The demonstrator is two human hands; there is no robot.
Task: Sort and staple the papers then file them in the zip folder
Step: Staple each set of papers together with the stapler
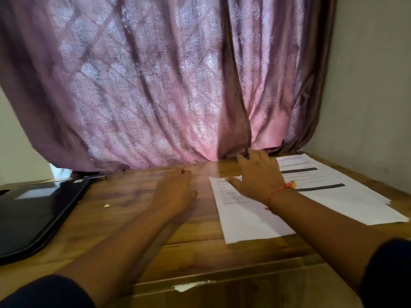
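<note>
Right hand point(258, 176) flat on papers point(249, 214), left hand point(175, 192) beside them.

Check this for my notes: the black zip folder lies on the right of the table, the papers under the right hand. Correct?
Not quite. The head view shows the black zip folder on the left of the table. The papers do lie under the right hand.
</note>
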